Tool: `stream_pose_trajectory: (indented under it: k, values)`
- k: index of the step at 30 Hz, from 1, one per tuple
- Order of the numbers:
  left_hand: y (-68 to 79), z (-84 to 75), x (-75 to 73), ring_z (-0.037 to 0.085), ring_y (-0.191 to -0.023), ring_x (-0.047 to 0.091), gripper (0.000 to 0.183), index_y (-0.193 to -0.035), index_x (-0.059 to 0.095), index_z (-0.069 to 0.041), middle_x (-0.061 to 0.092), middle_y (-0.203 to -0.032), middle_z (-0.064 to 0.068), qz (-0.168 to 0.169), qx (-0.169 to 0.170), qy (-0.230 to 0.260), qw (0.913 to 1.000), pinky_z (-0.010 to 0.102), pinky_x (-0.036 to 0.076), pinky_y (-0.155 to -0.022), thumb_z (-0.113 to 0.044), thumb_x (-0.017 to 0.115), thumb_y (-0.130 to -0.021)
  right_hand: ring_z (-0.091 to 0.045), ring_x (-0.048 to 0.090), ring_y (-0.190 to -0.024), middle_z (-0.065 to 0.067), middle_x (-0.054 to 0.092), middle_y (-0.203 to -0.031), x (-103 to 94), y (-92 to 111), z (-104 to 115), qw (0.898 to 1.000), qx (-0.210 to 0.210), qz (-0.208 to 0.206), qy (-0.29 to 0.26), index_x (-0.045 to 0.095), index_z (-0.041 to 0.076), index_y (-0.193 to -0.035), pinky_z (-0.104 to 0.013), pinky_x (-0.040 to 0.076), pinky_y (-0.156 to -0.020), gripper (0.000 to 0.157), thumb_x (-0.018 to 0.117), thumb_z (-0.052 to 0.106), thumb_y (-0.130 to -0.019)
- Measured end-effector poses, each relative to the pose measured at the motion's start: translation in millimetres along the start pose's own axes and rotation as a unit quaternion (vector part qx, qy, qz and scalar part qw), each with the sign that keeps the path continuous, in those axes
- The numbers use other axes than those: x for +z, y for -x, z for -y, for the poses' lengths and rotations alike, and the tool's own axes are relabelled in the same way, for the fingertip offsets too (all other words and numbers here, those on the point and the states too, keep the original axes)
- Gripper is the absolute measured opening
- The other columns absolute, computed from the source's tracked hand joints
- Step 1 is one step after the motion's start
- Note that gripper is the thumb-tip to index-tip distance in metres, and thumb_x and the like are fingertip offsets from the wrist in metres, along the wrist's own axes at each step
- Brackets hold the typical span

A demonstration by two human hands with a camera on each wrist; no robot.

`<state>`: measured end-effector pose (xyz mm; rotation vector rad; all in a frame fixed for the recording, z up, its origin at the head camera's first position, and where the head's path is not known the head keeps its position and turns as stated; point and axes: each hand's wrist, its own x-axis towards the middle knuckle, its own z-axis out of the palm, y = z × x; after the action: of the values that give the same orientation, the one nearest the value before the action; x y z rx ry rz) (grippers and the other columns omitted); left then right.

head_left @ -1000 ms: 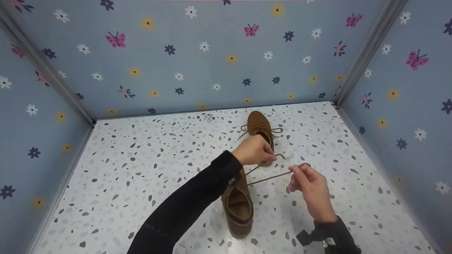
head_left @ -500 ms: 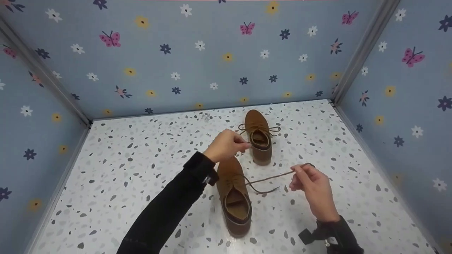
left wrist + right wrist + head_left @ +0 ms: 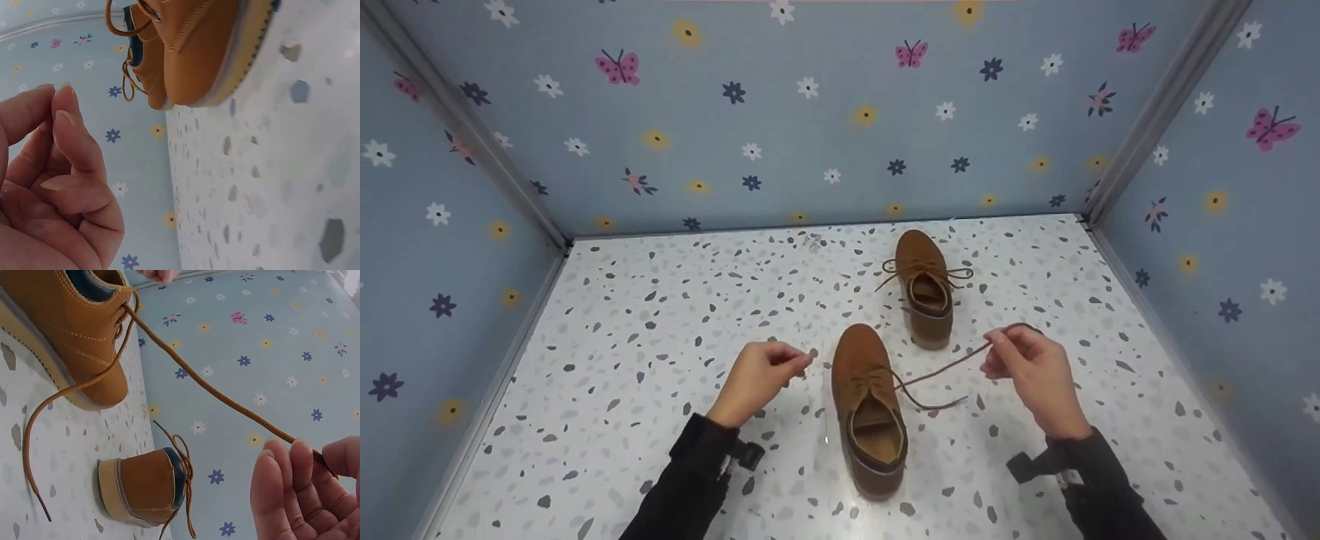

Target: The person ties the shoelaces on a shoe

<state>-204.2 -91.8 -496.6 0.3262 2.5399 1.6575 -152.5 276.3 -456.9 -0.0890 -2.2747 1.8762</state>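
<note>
A brown shoe (image 3: 871, 409) is set on the speckled floor (image 3: 682, 300), near six o'clock in the head view. Around it: one lace end (image 3: 949, 365) is pinched by the right hand (image 3: 1035, 375) at half past two; the other end (image 3: 937, 407) (dark-tipped) is left loose at three; the left hand (image 3: 757, 379), holding nothing, is loosely curled at half past nine; the bow-tied shoe (image 3: 924, 289) is placed at one.

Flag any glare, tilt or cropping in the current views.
Head: soft sheen on the floor beside the near shoe; left wrist: scene turned sideways, that shoe cut off at the top; right wrist: also sideways, lace sharp enough to follow.
</note>
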Motion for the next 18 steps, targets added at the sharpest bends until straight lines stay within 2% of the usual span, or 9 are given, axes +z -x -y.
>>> stream_pose_trajectory:
  k: [5,9,13,18]
  values:
    - [15.9,12.1,-3.0,0.016,-0.062,0.056,0.013,-0.082,0.075,-0.014,0.065,-0.071,-0.001,-0.014,-0.032,0.013,0.9993,0.025,0.043,-0.055,-0.023,0.074,-0.091,-0.024,0.067,-0.071,-0.02,0.064,-0.08,3.4,-19.1,0.9,0.999,0.007,0.032,0.035,0.065,-0.004,-0.098,-0.037,0.059,-0.067,0.028,0.067,0.024,-0.096]
    - [19.3,13.5,-2.4,0.017,-0.063,0.057,0.014,-0.084,0.075,-0.012,0.066,-0.072,0.0,-0.018,-0.031,0.023,0.9991,0.025,0.044,-0.057,-0.024,0.074,-0.091,-0.025,0.067,-0.068,-0.017,0.066,-0.077,19.4,-46.9,13.7,0.994,-0.025,0.069,0.084,0.066,-0.001,-0.095,-0.035,0.059,-0.064,0.024,0.065,0.022,-0.098]
    - [19.3,12.1,-0.8,0.018,-0.063,0.057,0.014,-0.085,0.075,-0.01,0.066,-0.072,0.001,-0.034,-0.023,0.039,0.9984,0.025,0.045,-0.057,-0.022,0.073,-0.091,-0.024,0.066,-0.065,-0.014,0.067,-0.075,53.4,-81.0,36.0,0.984,-0.055,0.118,0.122,0.067,-0.002,-0.093,-0.033,0.058,-0.061,0.02,0.063,0.017,-0.099]
    - [18.1,6.3,1.9,0.018,-0.064,0.058,0.017,-0.092,0.075,-0.005,0.067,-0.074,0.003,-0.044,-0.022,0.064,0.9967,0.025,0.046,-0.057,-0.022,0.071,-0.094,-0.022,0.067,-0.065,-0.011,0.069,-0.075,112.5,-106.1,55.1,0.968,-0.052,0.199,0.147,0.07,0.0,-0.092,-0.032,0.058,-0.061,0.019,0.064,0.016,-0.098]
